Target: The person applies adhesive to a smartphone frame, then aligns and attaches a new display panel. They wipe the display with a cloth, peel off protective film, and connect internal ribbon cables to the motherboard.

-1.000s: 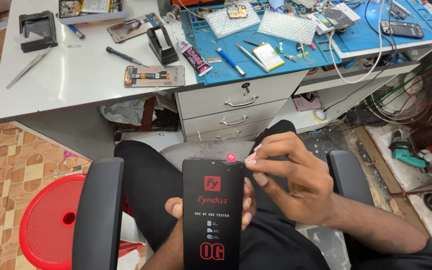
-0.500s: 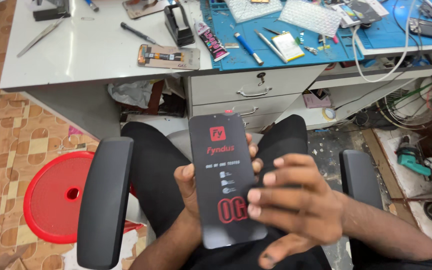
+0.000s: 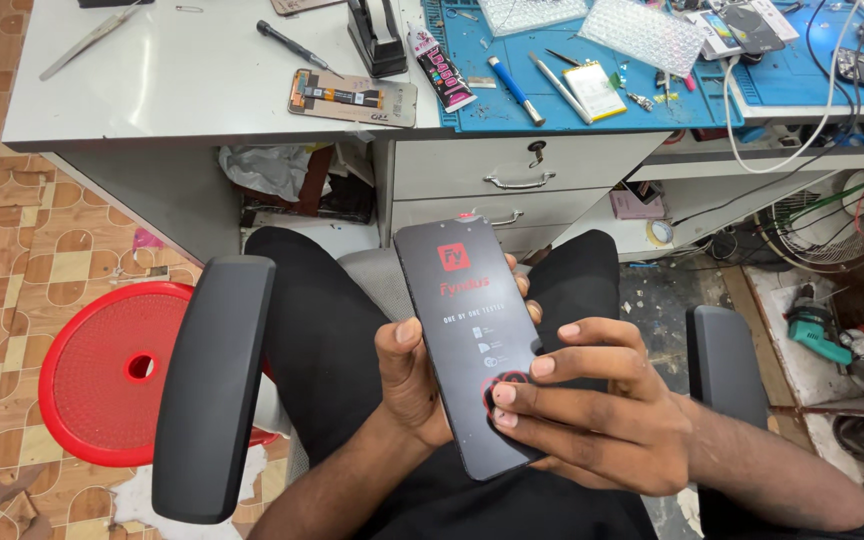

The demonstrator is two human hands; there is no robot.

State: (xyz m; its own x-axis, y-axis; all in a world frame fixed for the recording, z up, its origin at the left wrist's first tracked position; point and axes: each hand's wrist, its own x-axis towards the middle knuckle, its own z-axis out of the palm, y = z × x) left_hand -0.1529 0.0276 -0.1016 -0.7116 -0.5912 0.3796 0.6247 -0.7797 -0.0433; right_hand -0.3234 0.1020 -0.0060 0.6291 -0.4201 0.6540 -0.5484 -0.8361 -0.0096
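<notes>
1. The person sits in an office chair with black armrests [image 3: 214, 380], holding a black phone display panel [image 3: 467, 340] over the lap, below the front edge of the surface [image 3: 172, 90].
2. The left hand [image 3: 414, 385] grips the panel from behind and along its left edge, thumb on the front.
3. The right hand [image 3: 592, 410] closes round the panel's lower right side, its fingertips [image 3: 504, 392] pressing on a red mark near the bottom.
4. On the surface near its front edge lies a phone frame with exposed parts [image 3: 352, 97]; beside it is a small screwdriver [image 3: 294, 46].
5. A blue work mat [image 3: 562, 110] covers the right part of the surface and carries a glue tube [image 3: 440, 68], a blue pen-like tool [image 3: 515, 90] and a small battery [image 3: 594, 90].
6. Under the surface are two shut drawers [image 3: 512, 170]; what is in them cannot be seen.
7. A red plastic stool [image 3: 122, 370] stands on the tiled floor to the left of the chair.
</notes>
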